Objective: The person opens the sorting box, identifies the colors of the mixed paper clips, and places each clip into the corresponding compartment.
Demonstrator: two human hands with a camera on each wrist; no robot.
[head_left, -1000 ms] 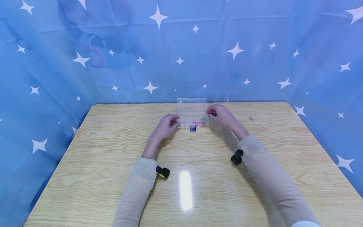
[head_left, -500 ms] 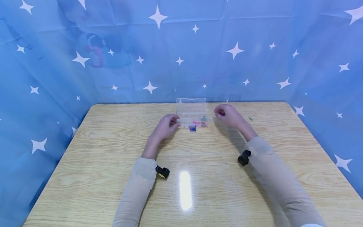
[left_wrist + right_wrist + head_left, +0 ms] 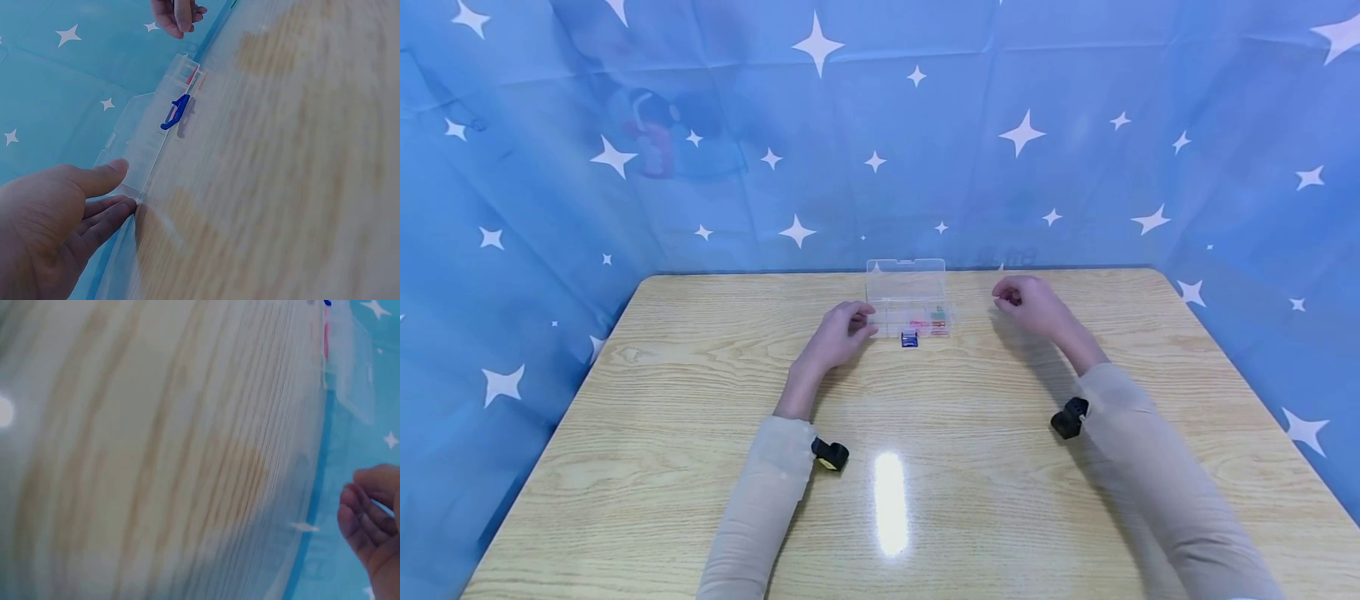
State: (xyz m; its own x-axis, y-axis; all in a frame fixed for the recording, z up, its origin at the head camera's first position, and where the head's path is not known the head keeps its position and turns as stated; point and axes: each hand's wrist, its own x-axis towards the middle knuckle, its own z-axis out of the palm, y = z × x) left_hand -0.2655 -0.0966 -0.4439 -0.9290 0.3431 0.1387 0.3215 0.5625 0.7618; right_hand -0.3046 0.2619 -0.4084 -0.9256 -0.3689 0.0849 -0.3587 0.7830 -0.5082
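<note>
A clear plastic compartment box (image 3: 898,317) stands near the table's back edge, its lid (image 3: 906,279) raised. My left hand (image 3: 837,335) holds its left end, thumb and fingertips at the corner in the left wrist view. To the right of the box, my right hand (image 3: 1028,304) hovers apart from it, fingers loosely curled, with nothing visible between them. Small pink-red pieces (image 3: 919,325) and a green piece (image 3: 938,315) lie in the right-hand compartments. A blue latch-like piece (image 3: 175,112) is at the box's front. A green sliver (image 3: 234,4), probably the paper clip, shows at the left wrist view's top edge.
The wooden table (image 3: 715,383) reaches back to a blue curtain (image 3: 737,108) with white stars. A black wrist camera (image 3: 831,455) sits on the left sleeve, another black wrist camera (image 3: 1070,417) on the right one. Light glares off the table's middle front.
My right hand has moved away from the box's right end toward the right, and its arm now covers the green paper clip in the head view. The left hand and box have stayed put.
</note>
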